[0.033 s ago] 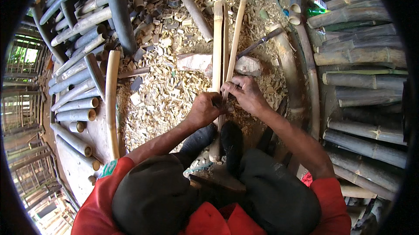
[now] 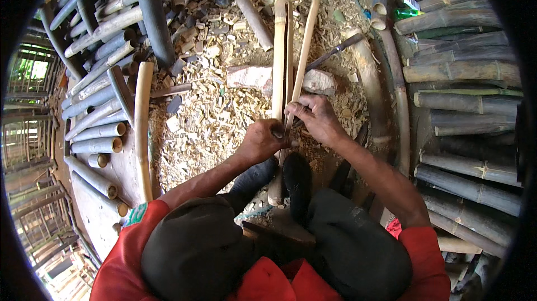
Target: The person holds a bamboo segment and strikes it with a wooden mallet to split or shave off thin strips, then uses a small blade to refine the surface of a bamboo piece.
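The right hand [image 2: 318, 119] pinches a bamboo strip [image 2: 306, 49] between bent fingers — seemingly to steady it beside the split pole [image 2: 279, 49], which lies across a wood block [image 2: 249, 77], likely for support. The left hand [image 2: 262, 140] curls just below — its grip unclear.

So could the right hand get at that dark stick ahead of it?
Probably yes: nothing visible covers the middle of the dark stick, just ahead of the right hand. But that hand pinches the pale bamboo strip, so it might need freeing first.
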`<state>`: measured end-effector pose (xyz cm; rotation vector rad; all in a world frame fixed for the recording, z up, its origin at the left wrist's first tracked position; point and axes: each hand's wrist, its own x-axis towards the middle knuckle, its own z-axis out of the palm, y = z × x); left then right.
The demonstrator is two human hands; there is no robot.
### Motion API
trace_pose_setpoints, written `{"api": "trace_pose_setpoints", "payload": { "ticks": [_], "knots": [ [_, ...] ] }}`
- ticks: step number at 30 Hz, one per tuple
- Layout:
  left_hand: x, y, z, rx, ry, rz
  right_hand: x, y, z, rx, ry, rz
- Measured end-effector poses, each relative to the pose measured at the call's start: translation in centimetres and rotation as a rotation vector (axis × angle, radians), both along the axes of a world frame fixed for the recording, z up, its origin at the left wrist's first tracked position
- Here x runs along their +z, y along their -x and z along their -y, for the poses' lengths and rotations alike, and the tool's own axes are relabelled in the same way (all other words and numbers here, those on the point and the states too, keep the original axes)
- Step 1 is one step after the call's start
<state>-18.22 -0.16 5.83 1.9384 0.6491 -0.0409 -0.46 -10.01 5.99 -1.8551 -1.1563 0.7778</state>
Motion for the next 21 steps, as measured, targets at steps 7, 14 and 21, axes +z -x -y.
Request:
{"api": "trace_pose_setpoints", "payload": {
  "ticks": [7, 14, 21],
  "knots": [
    [0.2, 1.7, 2.1, -0.048, 0.045, -0.104, 2.2, 1.0, 1.0, 0.027, 0.022, -0.011],
    [0.5, 1.6, 2.5, -0.102, 0.044, 0.074, 3.2, 0.5, 1.7, 0.012, 0.002, -0.06],
    [-2.3, 1.7, 5.3, 0.228, 0.658, 0.223, 2.5, 2.0, 1.8, -0.122, -0.089, -0.147]
  ]
}}
